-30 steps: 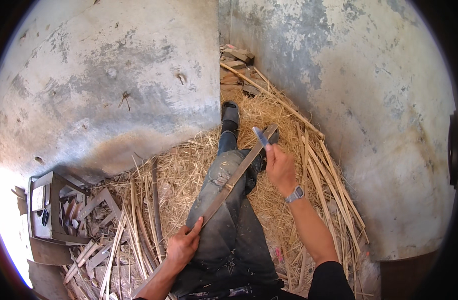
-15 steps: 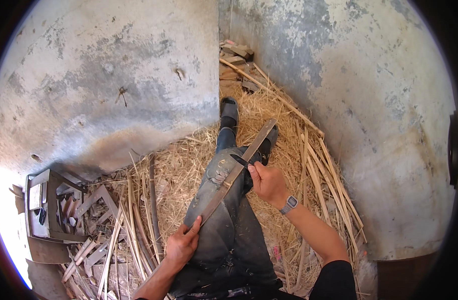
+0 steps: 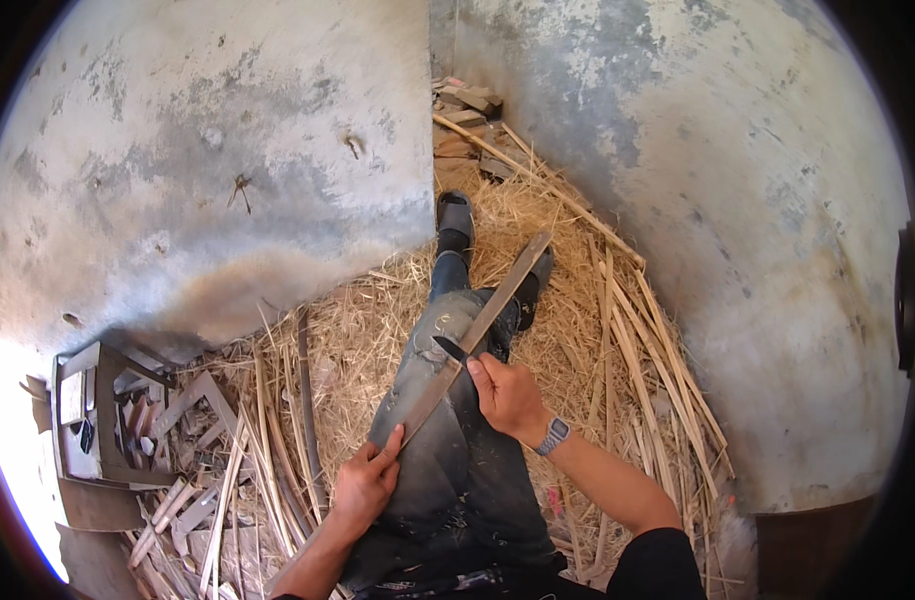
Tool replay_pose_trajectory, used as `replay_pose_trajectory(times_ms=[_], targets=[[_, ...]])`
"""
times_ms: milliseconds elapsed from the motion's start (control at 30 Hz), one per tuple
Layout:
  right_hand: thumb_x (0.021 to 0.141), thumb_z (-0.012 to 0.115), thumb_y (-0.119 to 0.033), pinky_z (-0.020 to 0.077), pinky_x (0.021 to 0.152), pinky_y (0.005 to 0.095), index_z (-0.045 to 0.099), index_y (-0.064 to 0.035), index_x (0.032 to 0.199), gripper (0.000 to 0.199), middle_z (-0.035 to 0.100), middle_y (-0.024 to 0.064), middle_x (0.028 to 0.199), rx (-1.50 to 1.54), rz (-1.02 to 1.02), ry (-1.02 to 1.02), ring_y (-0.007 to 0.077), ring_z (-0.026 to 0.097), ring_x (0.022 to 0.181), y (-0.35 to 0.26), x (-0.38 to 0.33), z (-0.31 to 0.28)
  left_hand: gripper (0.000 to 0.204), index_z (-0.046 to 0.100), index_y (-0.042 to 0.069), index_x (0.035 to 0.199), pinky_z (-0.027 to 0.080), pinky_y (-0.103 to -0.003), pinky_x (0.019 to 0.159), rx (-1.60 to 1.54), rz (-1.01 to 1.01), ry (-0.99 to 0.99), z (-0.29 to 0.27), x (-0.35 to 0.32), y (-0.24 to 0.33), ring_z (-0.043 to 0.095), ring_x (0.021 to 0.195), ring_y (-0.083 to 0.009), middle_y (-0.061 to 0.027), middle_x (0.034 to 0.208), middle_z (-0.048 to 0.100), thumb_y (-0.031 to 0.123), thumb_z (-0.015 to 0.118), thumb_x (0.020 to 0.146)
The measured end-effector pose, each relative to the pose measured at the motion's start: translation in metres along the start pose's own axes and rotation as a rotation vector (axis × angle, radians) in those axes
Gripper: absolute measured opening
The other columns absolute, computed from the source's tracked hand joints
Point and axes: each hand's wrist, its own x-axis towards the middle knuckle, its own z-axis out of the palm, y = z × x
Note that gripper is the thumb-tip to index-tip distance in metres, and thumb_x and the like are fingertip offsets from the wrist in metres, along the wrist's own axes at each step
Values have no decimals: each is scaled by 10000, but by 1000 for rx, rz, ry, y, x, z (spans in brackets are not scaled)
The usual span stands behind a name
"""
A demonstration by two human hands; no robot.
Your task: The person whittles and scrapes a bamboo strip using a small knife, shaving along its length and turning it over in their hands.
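A long, flat brown wooden strip [image 3: 514,275] lies slantwise over my legs, its far end above my right foot. My left hand [image 3: 367,484] grips the strip's near end beside my left thigh, thumb and fingers closed round it. In my right hand [image 3: 509,400] is a knife [image 3: 450,348], held in a fist. Its dark blade points left across the strip, at about the strip's middle. The fingers hide most of the handle. Small pale shavings cling to my dusty trousers [image 3: 432,395].
Straw-like shavings [image 3: 352,330] cover the floor around my legs. Long pale strips [image 3: 642,365] lean along the right wall [image 3: 757,250]; more strips [image 3: 267,440] lie at left, beside scrap wood and a wooden frame [image 3: 107,410]. Bricks [image 3: 469,100] are piled in the far corner.
My right hand has drawn the knife nearer to me and leftward along the strip. My left hand keeps its hold on the near end, and the strip has hardly moved.
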Motion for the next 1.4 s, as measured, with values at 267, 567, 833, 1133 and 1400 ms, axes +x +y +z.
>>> replay_pose_trajectory(times_ms=[267,567,833,1133,1400], targets=[[1107,582,-362,426,607,363,649,-25,839,436,535,86,640,445,260,-566,149,516,604,-8,-20,-15,581,681,169,1458,519,-421,627,-166,-49,-11,-2,-2,-2,611,614,-300,-135,747,584,35,711,893],[924,864,-371,398,546,301,614,-32,936,420,515,-15,662,257,279,214,85,478,606,-2,19,-26,563,681,53,1433,489,-332,643,-284,-64,-57,-4,-1,-13,585,644,-187,-142,769,621,-31,679,876],[1002,779,-375,374,489,335,586,-26,903,411,485,48,561,125,232,382,150,469,501,7,46,-9,424,686,16,1406,483,-262,652,-502,-207,-152,-2,-9,-30,572,704,-79,-94,910,730,20,692,982],[1109,574,-297,411,483,477,580,-34,824,388,541,199,592,-232,92,225,393,570,508,21,56,-25,457,608,23,1502,398,-200,585,-705,-449,-364,-18,-3,-20,502,677,-4,53,780,606,95,688,1057],[1097,591,-273,414,484,498,568,-34,810,374,551,225,612,-201,-96,60,438,579,535,9,27,-11,489,567,46,1544,385,-214,537,-847,-498,-342,-8,-8,-25,493,609,-26,63,733,562,96,670,1069]])
